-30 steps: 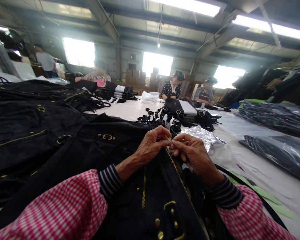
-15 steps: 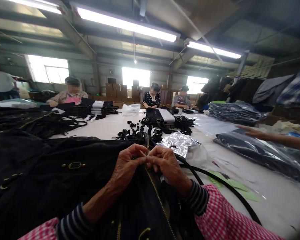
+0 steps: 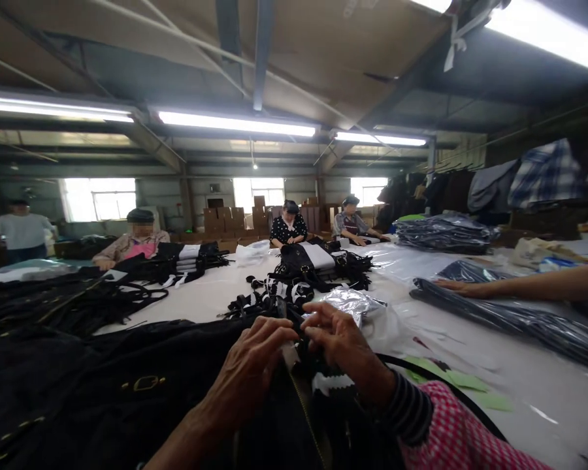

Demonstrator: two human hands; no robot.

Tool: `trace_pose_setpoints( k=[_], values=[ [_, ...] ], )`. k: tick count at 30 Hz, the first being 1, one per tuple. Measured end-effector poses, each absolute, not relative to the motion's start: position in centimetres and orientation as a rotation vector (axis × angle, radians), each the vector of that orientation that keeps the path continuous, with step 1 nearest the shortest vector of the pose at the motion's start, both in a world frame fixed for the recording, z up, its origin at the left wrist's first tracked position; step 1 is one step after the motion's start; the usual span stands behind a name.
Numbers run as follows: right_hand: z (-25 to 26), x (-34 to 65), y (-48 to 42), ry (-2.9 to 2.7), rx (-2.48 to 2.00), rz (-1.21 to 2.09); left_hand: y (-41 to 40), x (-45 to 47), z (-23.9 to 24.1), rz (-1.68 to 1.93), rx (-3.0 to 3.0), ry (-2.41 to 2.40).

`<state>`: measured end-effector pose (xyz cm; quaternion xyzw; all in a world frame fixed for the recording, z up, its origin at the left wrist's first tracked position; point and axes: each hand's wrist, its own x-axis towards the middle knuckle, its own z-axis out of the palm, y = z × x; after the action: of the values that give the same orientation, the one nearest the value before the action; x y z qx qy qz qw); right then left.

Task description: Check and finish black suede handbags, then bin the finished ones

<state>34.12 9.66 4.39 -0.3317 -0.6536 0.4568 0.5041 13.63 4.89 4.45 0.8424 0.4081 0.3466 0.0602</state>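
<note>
A black bag (image 3: 269, 434) with a brass-toothed zipper (image 3: 304, 408) lies right in front of me. My left hand (image 3: 257, 359) has its fingers bent together at the zipper's far end, closed on the bag there; its thumb is hidden. Just to the right, my right hand (image 3: 345, 346) hovers by the same spot with thumb and fingers apart. Beneath the right hand, a white zigzag-edged piece (image 3: 332, 384) shows against the black material. More black bag material with a brass buckle (image 3: 147, 384) spreads out on the left.
Black straps with white wrapping (image 3: 259, 297) lie ahead, before stacked black bags (image 3: 306, 258). Crumpled silvery plastic (image 3: 350, 301) and green scraps (image 3: 463, 380) are to the right. Another person's arm (image 3: 524, 286) reaches over plastic-wrapped dark goods (image 3: 500, 320). Several people sit or stand across the table (image 3: 210, 297).
My view has tilted up. My hands, earlier pinched together at the zipper end, have moved slightly apart, and the right hand's fingers have spread. The other person's arm has shifted left over the wrapped goods.
</note>
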Motion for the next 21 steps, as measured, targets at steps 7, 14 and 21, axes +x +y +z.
trace_pose_setpoints(
  k=[7, 14, 21],
  values=[
    [9.3, 41.7, 6.7, -1.691, -0.948, 0.800, 2.2, 13.9, 5.9, 0.322, 2.848, 0.991],
    [4.1, 42.9, 1.4, -2.127, -1.212, 0.718, 1.7, 13.7, 4.6, 0.150, 3.074, 0.951],
    [2.6, 38.7, 2.1, -2.317, -1.292, 0.617, 1.1, 13.5, 5.7, 0.019, 3.016, 0.907]
  ],
)
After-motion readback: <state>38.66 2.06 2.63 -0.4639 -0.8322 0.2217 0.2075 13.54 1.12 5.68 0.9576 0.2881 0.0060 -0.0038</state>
